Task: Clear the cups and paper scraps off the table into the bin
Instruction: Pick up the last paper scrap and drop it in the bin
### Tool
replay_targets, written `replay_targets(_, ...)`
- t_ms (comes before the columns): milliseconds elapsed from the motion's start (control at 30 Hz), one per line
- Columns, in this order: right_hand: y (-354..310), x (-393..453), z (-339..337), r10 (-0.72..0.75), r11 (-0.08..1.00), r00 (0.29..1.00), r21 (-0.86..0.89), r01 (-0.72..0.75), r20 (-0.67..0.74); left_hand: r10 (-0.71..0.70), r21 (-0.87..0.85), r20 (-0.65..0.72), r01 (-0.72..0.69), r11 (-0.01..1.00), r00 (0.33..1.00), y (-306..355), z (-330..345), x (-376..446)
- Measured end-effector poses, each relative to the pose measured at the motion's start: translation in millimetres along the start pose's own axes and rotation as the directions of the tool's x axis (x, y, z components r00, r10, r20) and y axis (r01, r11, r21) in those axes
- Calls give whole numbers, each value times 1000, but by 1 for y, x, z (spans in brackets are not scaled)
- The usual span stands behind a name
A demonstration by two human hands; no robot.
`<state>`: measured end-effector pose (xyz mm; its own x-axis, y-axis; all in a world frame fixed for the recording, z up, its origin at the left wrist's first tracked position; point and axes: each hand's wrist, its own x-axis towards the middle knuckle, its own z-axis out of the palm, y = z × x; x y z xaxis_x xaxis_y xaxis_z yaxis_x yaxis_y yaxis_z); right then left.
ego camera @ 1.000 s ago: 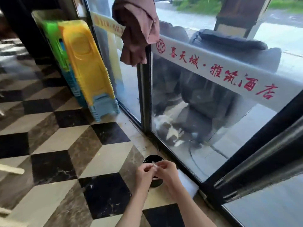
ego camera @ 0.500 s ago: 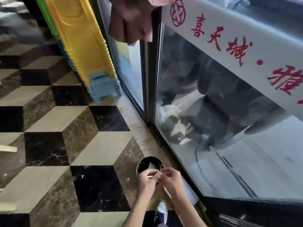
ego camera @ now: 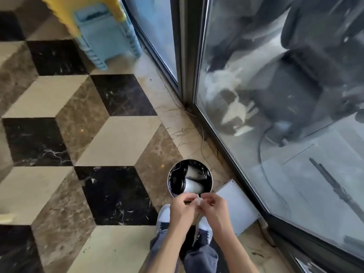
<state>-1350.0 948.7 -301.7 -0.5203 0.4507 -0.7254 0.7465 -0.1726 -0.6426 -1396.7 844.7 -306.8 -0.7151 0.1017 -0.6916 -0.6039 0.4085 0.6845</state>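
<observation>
white paper scrap [ego camera: 198, 200] pinched between the fingertips of both hands, held just above the near rim of a small round bin [ego camera: 171, 186] on a marble floor. the left hand [ego camera: 182, 211] and right hand [ego camera: 213, 210] meet at thumb and forefinger, fingers curled in and pressed together on the scrap, the other fingers folded under. below them, the person's blue jeans [ego camera: 199, 257] and white shoes [ego camera: 163, 215] point toward the bin, toes close to its base. inside the dark-lined bin lie two white cups [ego camera: 192, 185] on their sides, one behind the other. a flat white panel [ego camera: 236, 205] rests on the floor just right of the bin, against the dark frame of a glass wall [ego camera: 275, 154]. thin wires [ego camera: 201, 142] trail along the foot of the frame. the floor [ego camera: 110, 138] runs away in a cube pattern of black, brown and cream tiles. at the far end stands a stack of blue and yellow plastic stools [ego camera: 106, 34], blurred, beside the glass.
</observation>
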Motion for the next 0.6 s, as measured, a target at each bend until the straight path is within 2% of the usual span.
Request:
replay_targets(300, 105, 142, 43, 108, 977, 994, 185, -105, -4, -10, 152, 69, 0, 988, 998, -98, 41, 133)
replay_targets(600, 130, 196, 59, 152, 959, 987, 249, -132, -60, -56, 190, 77, 41, 981, 995, -123, 60, 192)
